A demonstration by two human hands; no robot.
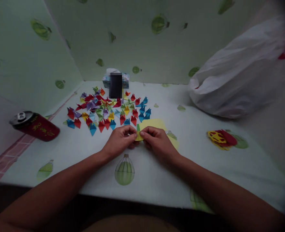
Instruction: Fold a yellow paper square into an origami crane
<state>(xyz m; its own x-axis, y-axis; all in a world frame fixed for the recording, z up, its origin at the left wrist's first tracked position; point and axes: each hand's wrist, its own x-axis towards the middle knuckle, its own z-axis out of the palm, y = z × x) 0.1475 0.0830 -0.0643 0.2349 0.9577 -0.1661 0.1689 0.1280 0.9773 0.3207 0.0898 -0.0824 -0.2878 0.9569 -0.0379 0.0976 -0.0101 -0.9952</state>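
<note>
Head view, looking down at a counter [84, 154] covered in a pale green cloth printed with hot-air balloons. Left hand [119, 140] and right hand [157, 141] meeting in the middle, fingertips curled in and pinched from both sides on a small yellow paper piece [139, 136], held just above the cloth. Neither hand spread at all, both closed down tight on that little fold. Right behind the hands, a flat yellow sheet [153, 123] lying on the counter, partly hidden under the right hand.

Further back, a big scatter of folded paper triangles [108, 111] in red, blue, yellow, purple and green, spread in a rough fan. Behind that pile, a tissue box [126, 80] by the back wall, with a blurred dark rectangle in front of it, can't tell what that is.

Off to the left, a red can [35, 126] lying on its side at the counter edge. Far right, a white plastic bag [241, 74] slumped against the wall, and nearer the front a small stack of red and yellow paper [221, 138], well apart from the hands.
</note>
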